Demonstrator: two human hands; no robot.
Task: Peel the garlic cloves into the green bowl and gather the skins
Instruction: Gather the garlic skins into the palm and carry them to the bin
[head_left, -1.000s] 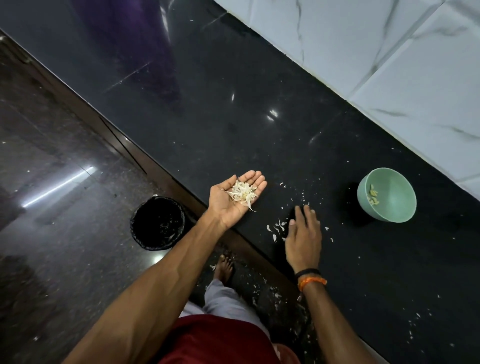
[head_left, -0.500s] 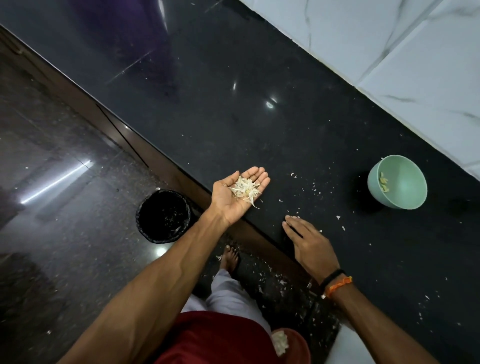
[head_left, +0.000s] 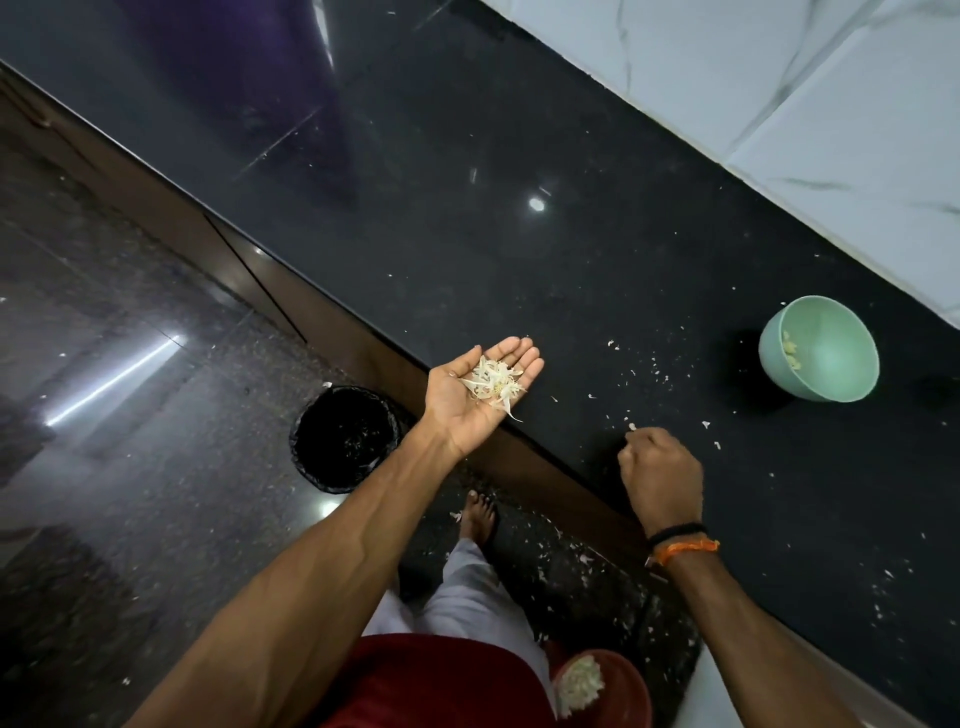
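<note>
polished black table (head_left: 519, 270), flecked with stray skins. left hand (head_left: 480, 392) spread flat, palm up, cupping gathered skins (head_left: 493, 383) as a tray. right hand (head_left: 660, 470) curled, seemingly pinching a flake. peeled cloves (head_left: 790, 349) inside green bowl (head_left: 831, 358).

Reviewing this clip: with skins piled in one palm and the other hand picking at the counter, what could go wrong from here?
1. The skins lie loose on the flat left hand, held over the counter edge; a tilt could drop them to the floor, where scraps already lie, not into the bin.
2. The right hand pinches small bits; many flakes are scattered and could be missed.
3. A sweep toward the bowl could flick skins among the cloves.
</note>
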